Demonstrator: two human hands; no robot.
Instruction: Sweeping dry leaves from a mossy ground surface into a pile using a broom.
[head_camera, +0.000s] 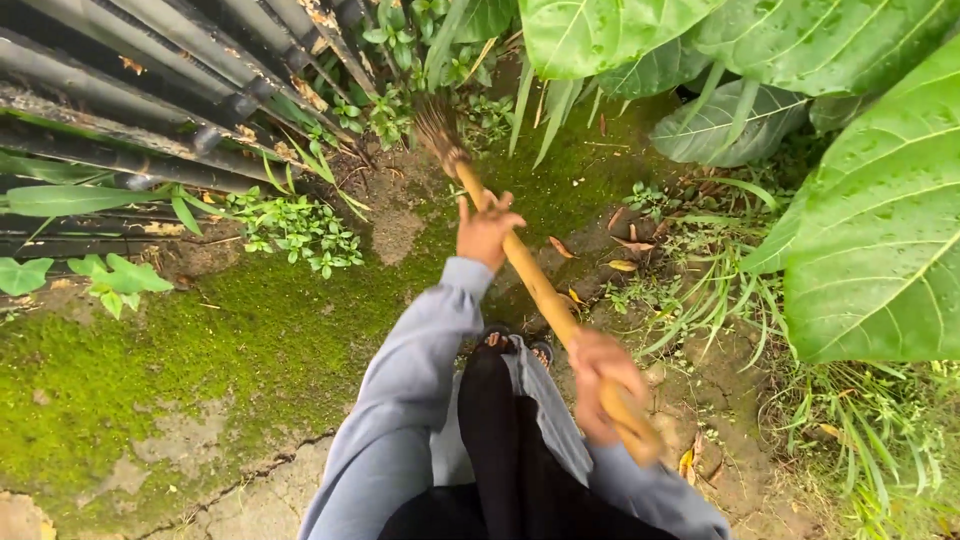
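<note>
Broom (540, 285) with a yellow-tan wooden handle, bristles in weeds.
Left hand (487, 232) and right hand (603, 375) each hold a closed grip around it.

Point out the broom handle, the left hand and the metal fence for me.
broom handle (540, 290), head view, mid shaft.
left hand (485, 232), head view, back of hand.
metal fence (120, 90), head view, dark bar.

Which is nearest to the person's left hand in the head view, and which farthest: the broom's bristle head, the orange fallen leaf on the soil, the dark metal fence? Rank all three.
From the left hand:
1. Orange fallen leaf, just to its right on the soil.
2. Broom's bristle head, above the hand, at the stick's far end.
3. Dark metal fence, far off at upper left.
</note>
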